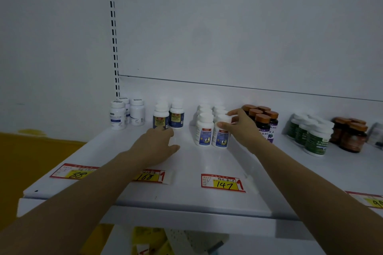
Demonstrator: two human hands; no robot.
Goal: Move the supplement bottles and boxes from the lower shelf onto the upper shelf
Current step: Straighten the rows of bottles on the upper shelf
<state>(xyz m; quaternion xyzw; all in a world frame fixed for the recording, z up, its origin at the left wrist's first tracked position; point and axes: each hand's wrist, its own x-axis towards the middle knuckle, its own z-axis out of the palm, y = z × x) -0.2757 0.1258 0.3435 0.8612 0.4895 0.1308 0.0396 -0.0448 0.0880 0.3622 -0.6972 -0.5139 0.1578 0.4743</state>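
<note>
Bare forearms (pixel 83 203) cross white metal upper shelf (pixel 186 192), looks well stocked; right hand (pixel 242 128) grips white blue-labelled plastic bottle (pixel 221 138) by its cap, left hand (pixel 157 143) grasp unclear, what remains below is out of sight.

White bottles (pixel 204 128), brown-capped ones (pixel 262 119) (purple labels), yellow tags (pixel 222 183).

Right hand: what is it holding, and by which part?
The right hand holds a white bottle by its cap, thumb in front.
</note>
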